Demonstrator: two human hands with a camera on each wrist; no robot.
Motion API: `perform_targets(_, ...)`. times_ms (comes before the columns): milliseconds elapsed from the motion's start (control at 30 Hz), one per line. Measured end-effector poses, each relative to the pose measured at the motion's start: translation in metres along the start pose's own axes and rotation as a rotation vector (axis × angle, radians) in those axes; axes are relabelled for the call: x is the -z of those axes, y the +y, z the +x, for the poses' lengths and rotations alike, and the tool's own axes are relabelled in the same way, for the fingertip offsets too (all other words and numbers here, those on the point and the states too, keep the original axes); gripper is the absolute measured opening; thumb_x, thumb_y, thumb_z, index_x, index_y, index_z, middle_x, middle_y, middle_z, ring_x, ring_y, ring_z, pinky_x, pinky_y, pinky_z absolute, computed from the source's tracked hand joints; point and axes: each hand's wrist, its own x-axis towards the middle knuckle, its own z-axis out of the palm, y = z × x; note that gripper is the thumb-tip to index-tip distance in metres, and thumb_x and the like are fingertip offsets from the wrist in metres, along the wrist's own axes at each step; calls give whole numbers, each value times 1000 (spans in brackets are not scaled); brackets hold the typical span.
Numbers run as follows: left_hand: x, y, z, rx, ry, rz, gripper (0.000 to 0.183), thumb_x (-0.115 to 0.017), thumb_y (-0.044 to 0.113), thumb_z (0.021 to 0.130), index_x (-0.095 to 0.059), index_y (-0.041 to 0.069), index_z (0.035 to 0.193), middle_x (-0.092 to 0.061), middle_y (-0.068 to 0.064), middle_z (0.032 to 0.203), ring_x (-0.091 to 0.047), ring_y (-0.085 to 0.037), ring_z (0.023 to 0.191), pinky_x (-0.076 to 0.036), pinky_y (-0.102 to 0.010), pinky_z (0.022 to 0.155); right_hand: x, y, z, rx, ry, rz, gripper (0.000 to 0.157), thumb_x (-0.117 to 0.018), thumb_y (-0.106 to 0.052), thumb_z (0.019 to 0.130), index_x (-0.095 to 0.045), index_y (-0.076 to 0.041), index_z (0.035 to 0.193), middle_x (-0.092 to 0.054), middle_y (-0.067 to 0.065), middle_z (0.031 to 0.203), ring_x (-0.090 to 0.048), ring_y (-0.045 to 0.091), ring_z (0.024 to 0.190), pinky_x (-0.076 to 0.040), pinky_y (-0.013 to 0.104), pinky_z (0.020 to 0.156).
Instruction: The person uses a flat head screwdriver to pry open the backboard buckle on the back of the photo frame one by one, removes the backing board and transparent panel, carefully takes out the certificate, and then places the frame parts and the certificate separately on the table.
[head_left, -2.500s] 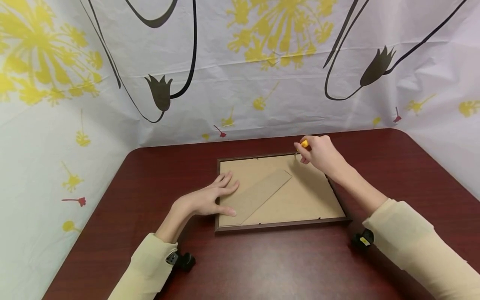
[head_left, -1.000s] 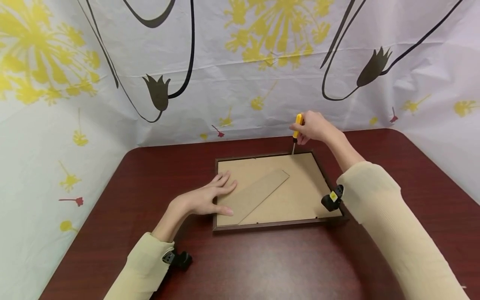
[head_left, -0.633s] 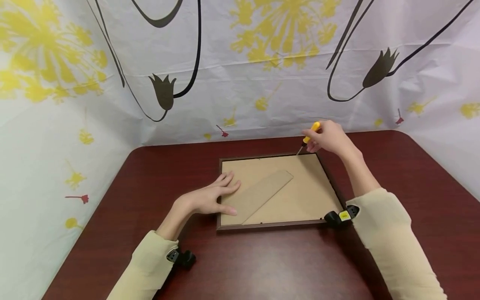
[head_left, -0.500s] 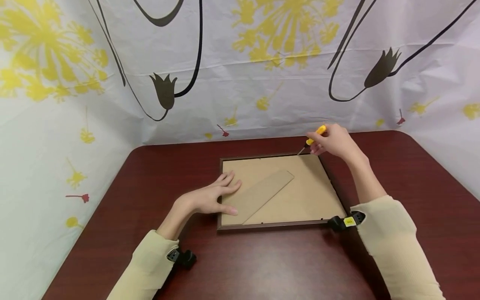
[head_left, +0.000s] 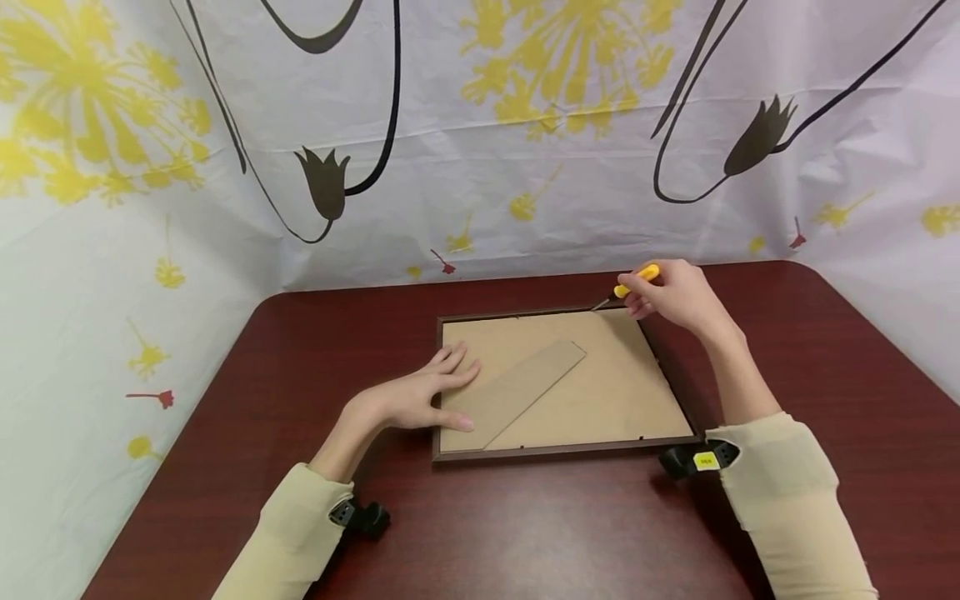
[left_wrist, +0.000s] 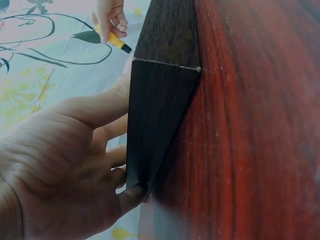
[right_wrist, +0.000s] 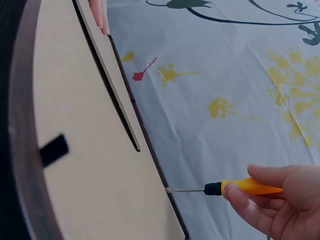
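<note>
A picture frame [head_left: 570, 452] lies face down on the table, its tan backing board [head_left: 615, 392] upward. Across the board runs a flat easel stand [head_left: 525, 383]. My left hand [head_left: 412, 400] rests with spread fingers on the frame's left side; in the left wrist view its fingers reach around the dark frame edge [left_wrist: 160, 110]. My right hand [head_left: 678, 296] grips a yellow screwdriver [head_left: 637, 279] by its handle. In the right wrist view the screwdriver's tip [right_wrist: 169, 190] touches the far inner edge of the frame, near a corner. Small black tabs [right_wrist: 54, 150] sit along the rim.
The dark red table [head_left: 525, 533] extends around the frame on all sides. A white curtain [head_left: 450, 208] with yellow and grey flower prints hangs behind and at both sides. Small black cameras [head_left: 678, 461] are strapped at both wrists.
My right hand first held the screwdriver low over the frame's far edge, then raised it upright. Since then the handle has tilted down to the right, its tip staying at that edge. My left hand stays put.
</note>
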Motion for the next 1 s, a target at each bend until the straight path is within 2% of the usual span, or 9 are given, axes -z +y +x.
perform_targets(267, 0, 0, -2, 5, -3, 4, 88, -72, 45, 93, -26, 13, 160, 7, -12, 168, 14, -31, 153, -7, -55, 121, -7, -7, -1, 54, 64, 34, 43, -64, -38, 100, -71, 4, 99, -73, 12, 78, -74, 27, 69, -60, 37, 67)
perform_targets(433, -1, 0, -1, 3, -1, 12, 88, -71, 45, 93, -26, 13, 160, 7, -12, 168, 13, -31, 153, -7, -54, 121, -14, -14, 0, 66, 69, 62, 39, -64, -37, 100, -72, 1, 98, -73, 12, 77, -73, 31, 71, -60, 39, 68)
perform_targets(633, 0, 2, -2, 9, 3, 3, 87, -72, 45, 93, -26, 12, 160, 5, -13, 168, 12, -31, 153, -7, -55, 121, -26, -21, -1, 78, 24, 82, 37, -65, -36, 100, -73, 1, 101, -74, 13, 81, -74, 26, 71, -60, 38, 71)
perform_targets(800, -1, 2, -1, 9, 8, -5, 87, -72, 44, 93, -27, 11, 160, 4, -15, 168, 10, -33, 153, -8, -57, 120, -37, -25, -1, 85, -25, 122, 36, -65, -33, 100, -72, 2, 105, -74, 15, 84, -74, 30, 75, -60, 39, 72)
perform_targets(1000, -1, -1, -1, 9, 10, -1, 87, -71, 45, 93, -27, 11, 160, 4, -15, 168, 10, -33, 153, -8, -57, 120, -50, -29, 1, 122, -68, 117, 36, -65, -33, 101, -72, 1, 105, -73, 14, 83, -74, 34, 76, -60, 42, 73)
